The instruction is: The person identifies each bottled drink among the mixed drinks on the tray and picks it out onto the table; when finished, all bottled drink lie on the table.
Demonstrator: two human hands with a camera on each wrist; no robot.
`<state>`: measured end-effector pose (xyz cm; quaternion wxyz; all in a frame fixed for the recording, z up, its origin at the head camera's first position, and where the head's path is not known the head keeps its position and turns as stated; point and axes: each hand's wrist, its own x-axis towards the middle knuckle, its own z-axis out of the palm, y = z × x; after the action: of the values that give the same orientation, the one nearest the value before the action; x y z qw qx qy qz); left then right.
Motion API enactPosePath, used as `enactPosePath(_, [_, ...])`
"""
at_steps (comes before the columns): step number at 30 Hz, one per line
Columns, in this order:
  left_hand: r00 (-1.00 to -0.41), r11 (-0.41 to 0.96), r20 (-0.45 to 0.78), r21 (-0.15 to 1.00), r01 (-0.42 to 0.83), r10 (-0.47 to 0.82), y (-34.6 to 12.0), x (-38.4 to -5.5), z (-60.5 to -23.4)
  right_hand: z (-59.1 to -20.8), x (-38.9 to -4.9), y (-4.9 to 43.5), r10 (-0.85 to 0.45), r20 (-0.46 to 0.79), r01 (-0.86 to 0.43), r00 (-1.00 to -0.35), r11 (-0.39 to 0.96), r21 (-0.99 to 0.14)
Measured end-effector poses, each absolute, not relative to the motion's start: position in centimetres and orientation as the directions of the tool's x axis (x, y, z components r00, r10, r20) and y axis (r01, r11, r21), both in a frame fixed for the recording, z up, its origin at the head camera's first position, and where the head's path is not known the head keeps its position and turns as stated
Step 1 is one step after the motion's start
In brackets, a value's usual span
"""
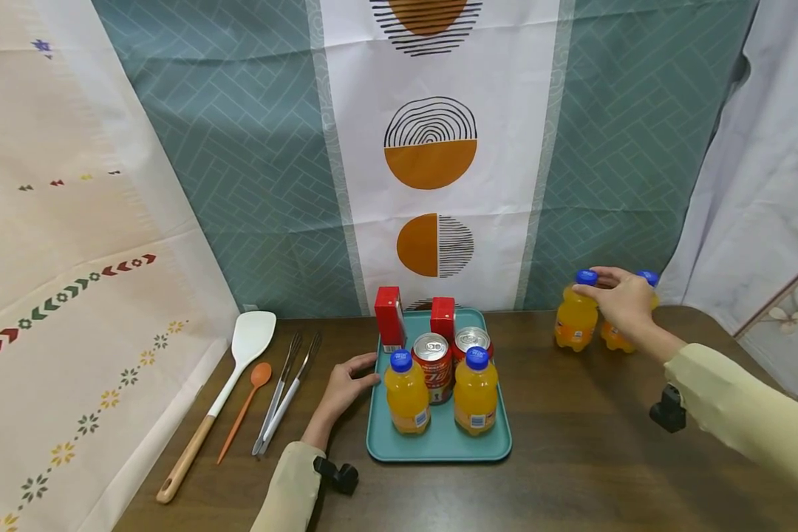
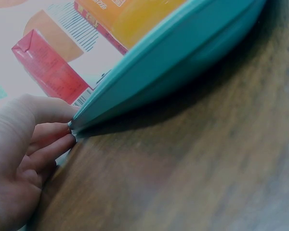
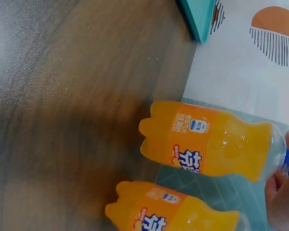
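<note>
My right hand [image 1: 620, 299] pinches an orange soda bottle [image 1: 575, 321] at its neck, just under the blue cap. In the right wrist view the fingertips wrap the neck of this bottle [image 3: 207, 139]. A second orange soda bottle [image 3: 176, 211] stands right beside it, partly behind my hand in the head view. At the left, my left hand [image 1: 346, 386] grips the rim of a teal tray [image 1: 439, 449], thumb above and fingers below in the left wrist view. On the tray stand two orange soda bottles [image 1: 407, 391], two red cans [image 1: 432, 366] and two red cartons [image 1: 389, 318].
Left of the tray lie a white spatula with a wooden handle [image 1: 188, 458], an orange spoon [image 1: 242, 417] and metal tongs [image 1: 282, 406]. Patterned cloth [image 1: 253, 185] hangs behind the brown wooden table [image 1: 572, 458]. More cloth borders both sides.
</note>
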<state>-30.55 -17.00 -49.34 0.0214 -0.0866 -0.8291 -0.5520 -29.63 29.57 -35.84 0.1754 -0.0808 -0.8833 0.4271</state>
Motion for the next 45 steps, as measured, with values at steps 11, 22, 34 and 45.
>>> enactPosePath(11, [-0.978, 0.370, 0.137, 0.910, 0.187, 0.158, -17.0, -29.5, -47.8, -36.4, -29.7, 30.1, 0.331, 0.219, 0.032, -0.918, 0.612, -0.790])
enactPosePath(22, [-0.978, 0.375, 0.109, 0.911, 0.169, 0.176, -16.5, -28.3, -46.0, -37.2, -29.7, 29.9, 0.372, 0.211, 0.024, -0.904, 0.536, -0.844])
enactPosePath(34, [-0.979, 0.383, 0.099, 0.910, 0.161, 0.177, -16.6, -28.3, -45.9, -36.9, -29.6, 29.9, 0.333, 0.226, -0.010, -0.915, 0.543, -0.840])
enactPosePath(45, [-0.979, 0.384, 0.086, 0.911, 0.152, 0.184, -16.6, -28.5, -45.7, -33.6, -28.8, 29.7, 0.416, 0.317, -0.121, -0.853, 0.432, -0.894])
